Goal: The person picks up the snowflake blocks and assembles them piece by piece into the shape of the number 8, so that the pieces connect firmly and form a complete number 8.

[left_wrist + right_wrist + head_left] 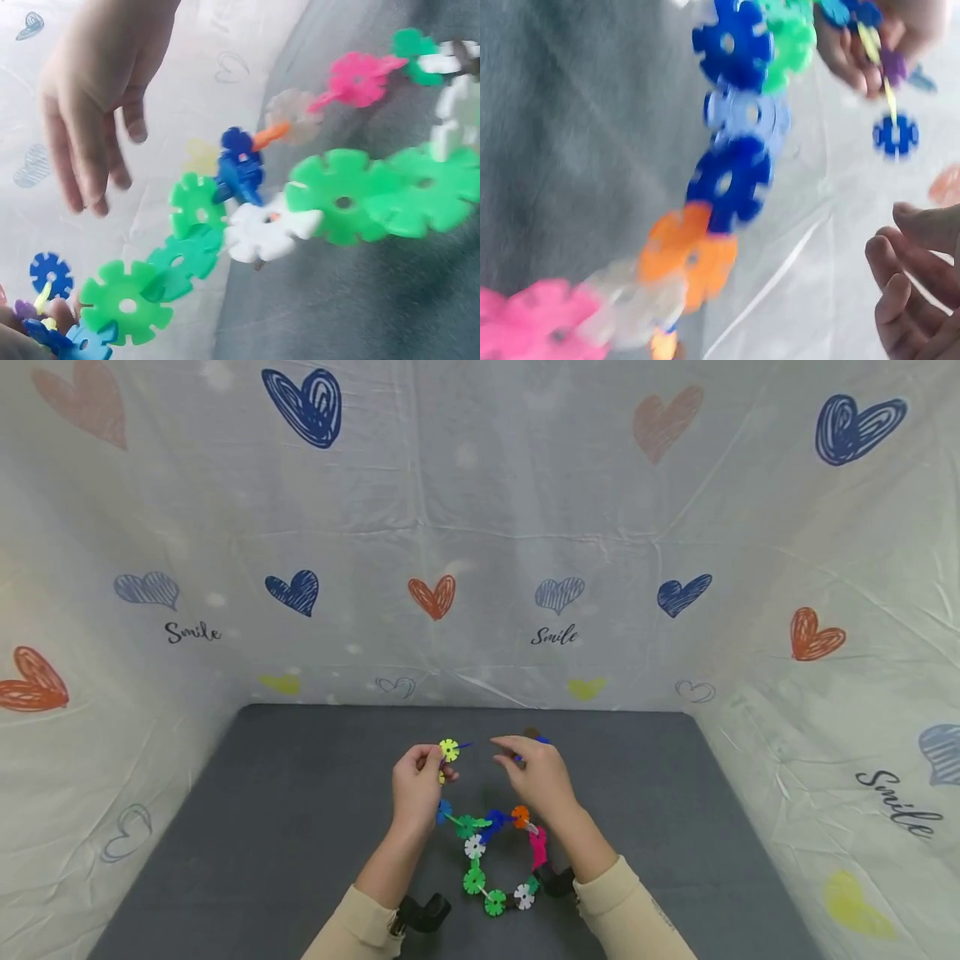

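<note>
My left hand (417, 787) pinches the upper end of a chain of notched plastic snowflake discs. A yellow disc (449, 750) stands out at its fingertips, with a dark blue disc (896, 136) joined beyond it. From that hand the chain runs down through a light blue disc (444, 812) and a green disc (127, 306) into a closed loop of white, green, pink, orange and blue discs. Just right of the blue disc, my right hand (542, 777) is raised with thumb and fingers apart and nothing between them, as the right wrist view also shows.
Behind the right hand lie a few loose brown and blue discs (532, 732), partly hidden. The dark grey table (315, 827) ends at a pale curtain (480, 635) printed with hearts. A black strap end (424, 913) hangs by the left wrist.
</note>
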A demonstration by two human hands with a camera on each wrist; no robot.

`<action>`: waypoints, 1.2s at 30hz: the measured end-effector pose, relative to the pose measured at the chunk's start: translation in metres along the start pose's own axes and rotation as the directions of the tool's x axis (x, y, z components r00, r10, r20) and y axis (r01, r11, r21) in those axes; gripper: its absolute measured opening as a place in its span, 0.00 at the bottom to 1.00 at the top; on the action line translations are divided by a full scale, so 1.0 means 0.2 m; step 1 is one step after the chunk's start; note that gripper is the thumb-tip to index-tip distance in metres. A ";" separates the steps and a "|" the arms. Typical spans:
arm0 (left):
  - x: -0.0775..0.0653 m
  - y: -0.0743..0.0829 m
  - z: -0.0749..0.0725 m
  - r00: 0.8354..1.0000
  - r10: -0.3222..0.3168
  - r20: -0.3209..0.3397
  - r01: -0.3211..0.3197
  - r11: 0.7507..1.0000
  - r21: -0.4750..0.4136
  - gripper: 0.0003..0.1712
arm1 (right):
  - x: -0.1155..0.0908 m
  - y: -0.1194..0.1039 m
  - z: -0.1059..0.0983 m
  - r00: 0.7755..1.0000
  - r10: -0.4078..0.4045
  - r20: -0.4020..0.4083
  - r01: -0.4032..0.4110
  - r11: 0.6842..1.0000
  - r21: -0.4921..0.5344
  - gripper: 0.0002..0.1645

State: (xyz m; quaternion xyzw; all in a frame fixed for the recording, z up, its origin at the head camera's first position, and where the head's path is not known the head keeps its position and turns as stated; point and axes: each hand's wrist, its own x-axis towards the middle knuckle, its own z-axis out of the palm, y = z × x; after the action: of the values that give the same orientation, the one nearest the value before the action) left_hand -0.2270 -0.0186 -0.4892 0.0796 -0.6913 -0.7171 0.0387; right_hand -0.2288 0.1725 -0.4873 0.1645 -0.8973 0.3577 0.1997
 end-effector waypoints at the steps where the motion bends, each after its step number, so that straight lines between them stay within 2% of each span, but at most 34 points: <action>1: 0.00 -0.01 -0.01 1.000 -0.003 -0.011 0.003 1.000 -0.008 0.13 | 0.00 0.03 -0.01 0.998 0.056 0.007 -0.056 0.998 0.021 0.15; 3: 0.00 -0.03 -0.01 1.000 -0.008 -0.025 0.007 0.999 -0.043 0.13 | 0.00 0.09 -0.01 0.986 0.169 0.005 -0.169 0.983 0.067 0.14; 7: -0.01 -0.07 -0.02 0.999 -0.001 -0.049 -0.005 0.993 -0.117 0.14 | -0.01 0.25 -0.01 0.937 0.348 -0.014 -0.343 0.929 0.140 0.12; 10: -0.02 -0.09 0.00 0.998 -0.024 -0.053 0.014 0.983 -0.182 0.14 | -0.02 0.34 0.00 0.917 0.398 -0.020 -0.391 0.909 0.143 0.11; 14: -0.02 -0.10 0.01 0.996 -0.083 -0.016 0.077 0.971 -0.228 0.18 | -0.04 0.43 0.04 0.892 0.449 0.043 -0.451 0.890 0.071 0.11; 17: -0.02 -0.11 0.00 0.992 -0.123 0.014 0.123 0.972 -0.201 0.20 | -0.05 0.50 0.07 0.884 0.452 0.124 -0.448 0.892 -0.054 0.14; 21: 0.00 -0.13 -0.03 0.986 -0.167 0.029 0.169 0.976 -0.136 0.21 | -0.06 0.55 0.09 0.882 0.408 0.236 -0.347 0.901 -0.259 0.22; 23: 0.01 -0.14 -0.04 0.984 -0.177 0.031 0.179 0.977 -0.112 0.22 | -0.06 0.55 0.09 0.864 0.415 0.284 -0.309 0.884 -0.351 0.25; 26: 0.02 -0.14 -0.04 0.983 -0.178 0.037 0.181 0.978 -0.103 0.22 | -0.07 0.55 0.09 0.832 0.462 0.309 -0.304 0.843 -0.443 0.24; 28: 0.02 -0.14 -0.05 0.984 -0.172 0.041 0.176 0.980 -0.096 0.22 | -0.08 0.55 0.08 0.823 0.487 0.292 -0.323 0.825 -0.463 0.20; 30: 0.02 -0.14 -0.05 0.985 -0.167 0.042 0.170 0.981 -0.093 0.21 | -0.09 0.55 0.07 0.834 0.487 0.261 -0.338 0.823 -0.457 0.16; 34: 0.02 -0.14 -0.05 0.986 -0.162 0.047 0.166 0.982 -0.086 0.20 | -0.09 0.55 0.07 0.867 0.451 0.212 -0.346 0.851 -0.395 0.15; 36: 0.02 -0.14 -0.05 0.985 -0.166 0.053 0.170 0.982 -0.085 0.19 | -0.10 0.55 0.08 0.862 0.456 0.223 -0.359 0.859 -0.366 0.19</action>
State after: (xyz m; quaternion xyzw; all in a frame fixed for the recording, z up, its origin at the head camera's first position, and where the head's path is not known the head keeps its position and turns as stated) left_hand -0.2283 -0.0290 -0.5183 0.1195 -0.6501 -0.7496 -0.0345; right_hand -0.2645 0.2407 -0.5706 -0.0124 -0.9762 0.2166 0.0026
